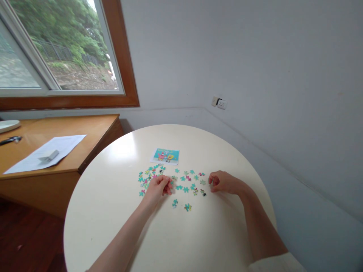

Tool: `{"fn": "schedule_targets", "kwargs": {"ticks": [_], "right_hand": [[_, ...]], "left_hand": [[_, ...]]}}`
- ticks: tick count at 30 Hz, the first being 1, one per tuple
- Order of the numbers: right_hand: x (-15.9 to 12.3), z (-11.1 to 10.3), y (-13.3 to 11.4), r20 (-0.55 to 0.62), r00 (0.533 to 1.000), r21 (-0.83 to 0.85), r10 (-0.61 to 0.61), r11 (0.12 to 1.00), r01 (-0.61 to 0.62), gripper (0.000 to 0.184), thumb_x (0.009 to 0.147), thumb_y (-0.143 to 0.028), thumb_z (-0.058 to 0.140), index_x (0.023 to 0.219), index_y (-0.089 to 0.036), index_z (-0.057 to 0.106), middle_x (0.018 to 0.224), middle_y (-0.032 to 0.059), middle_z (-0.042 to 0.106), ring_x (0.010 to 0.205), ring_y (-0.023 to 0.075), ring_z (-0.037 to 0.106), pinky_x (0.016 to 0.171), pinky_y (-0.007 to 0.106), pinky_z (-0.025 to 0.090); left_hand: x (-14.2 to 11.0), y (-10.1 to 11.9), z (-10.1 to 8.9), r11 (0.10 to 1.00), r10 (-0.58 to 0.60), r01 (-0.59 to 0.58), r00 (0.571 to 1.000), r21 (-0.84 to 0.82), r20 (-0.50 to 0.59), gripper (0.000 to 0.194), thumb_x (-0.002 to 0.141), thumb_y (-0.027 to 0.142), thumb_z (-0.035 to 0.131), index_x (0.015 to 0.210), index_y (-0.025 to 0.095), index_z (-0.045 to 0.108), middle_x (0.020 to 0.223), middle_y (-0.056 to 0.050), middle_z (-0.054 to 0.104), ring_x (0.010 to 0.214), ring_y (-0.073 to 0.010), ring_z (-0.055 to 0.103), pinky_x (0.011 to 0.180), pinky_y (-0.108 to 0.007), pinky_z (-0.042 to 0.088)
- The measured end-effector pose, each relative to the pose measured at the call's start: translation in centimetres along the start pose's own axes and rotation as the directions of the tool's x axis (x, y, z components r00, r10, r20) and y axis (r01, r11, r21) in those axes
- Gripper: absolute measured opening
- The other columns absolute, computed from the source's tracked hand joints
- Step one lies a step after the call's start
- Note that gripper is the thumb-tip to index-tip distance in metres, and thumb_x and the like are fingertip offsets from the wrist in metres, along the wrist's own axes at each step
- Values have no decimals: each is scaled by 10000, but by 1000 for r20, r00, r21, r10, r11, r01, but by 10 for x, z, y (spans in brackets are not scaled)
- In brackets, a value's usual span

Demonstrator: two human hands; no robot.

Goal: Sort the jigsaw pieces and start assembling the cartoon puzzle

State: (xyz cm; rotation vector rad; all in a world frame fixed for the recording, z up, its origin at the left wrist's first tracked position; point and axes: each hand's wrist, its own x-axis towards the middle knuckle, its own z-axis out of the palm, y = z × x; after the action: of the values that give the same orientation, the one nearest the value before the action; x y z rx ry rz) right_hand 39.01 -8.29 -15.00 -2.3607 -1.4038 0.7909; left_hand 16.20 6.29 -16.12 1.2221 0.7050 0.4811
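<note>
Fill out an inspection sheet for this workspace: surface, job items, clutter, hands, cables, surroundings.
Surface: round cream table, with glare near its far left edge.
Job items: jigsaw pieces, crowded around the left hand's far side and more scattered between the hands; a cartoon picture card lies beyond them.
Clutter: on the wooden desk, paper with a small white block on it, and an unclear black object.
Left hand: fingers curled among the pieces; grip unclear.
Right hand: fingers curled at the right edge of the spread; grip unclear.
Cables: nothing seen.
Surroundings: pale walls, wall socket, wood-framed window.
</note>
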Motion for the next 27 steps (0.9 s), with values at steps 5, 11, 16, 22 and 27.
{"fn": "schedule_targets", "kwargs": {"ticks": [5, 11, 16, 22, 27], "right_hand": [[0, 0, 1, -14, 999, -3, -40, 999, 40, 175, 600, -182, 610, 765, -149, 659, 685, 24, 642, 599, 137, 548, 538, 232, 387], [0, -1, 1, -61, 991, 20, -121, 992, 122, 183, 707, -256, 519, 681, -158, 672, 688, 45, 664, 656, 163, 568, 616, 263, 405], [0, -1, -2, 36, 991, 108, -128, 986, 124, 156, 652, -235, 550, 671, -141, 673, 615, 25, 646, 586, 140, 546, 557, 239, 392], [0, 2, -8, -7, 999, 13, -52, 999, 52, 73, 592, -161, 573, 591, -144, 644, 577, 15, 625, 561, 129, 531, 510, 227, 361], [0, 0, -8, -79, 994, 41, -79, 996, 82, 74, 626, -213, 598, 572, -162, 598, 561, -8, 595, 550, 114, 508, 501, 216, 353]], "left_hand": [[1, -1, -1, 1000, 12, -12, 1000, 2, -1, 331, 606, 453, 642, 645, 141, 539, 539, 17, 553, 430, -69, 477, 433, -193, 265], [0, -1, 0, 1000, 13, -13, 1000, 3, -1, 337, 599, 461, 646, 645, 144, 542, 543, 13, 556, 435, -75, 479, 435, -194, 274], [0, -1, 0, 1000, 8, -8, 1000, 5, 0, 349, 594, 471, 646, 649, 143, 542, 548, 15, 557, 434, -73, 480, 432, -193, 260], [0, 1, 0, 1000, 9, -10, 1000, 14, 8, 320, 609, 445, 638, 645, 145, 534, 537, 19, 544, 434, -74, 476, 433, -195, 257], [-1, 1, -1, 1000, 17, -17, 1000, 10, 13, 311, 631, 437, 631, 662, 143, 535, 542, 21, 549, 434, -72, 480, 435, -191, 267]]}}
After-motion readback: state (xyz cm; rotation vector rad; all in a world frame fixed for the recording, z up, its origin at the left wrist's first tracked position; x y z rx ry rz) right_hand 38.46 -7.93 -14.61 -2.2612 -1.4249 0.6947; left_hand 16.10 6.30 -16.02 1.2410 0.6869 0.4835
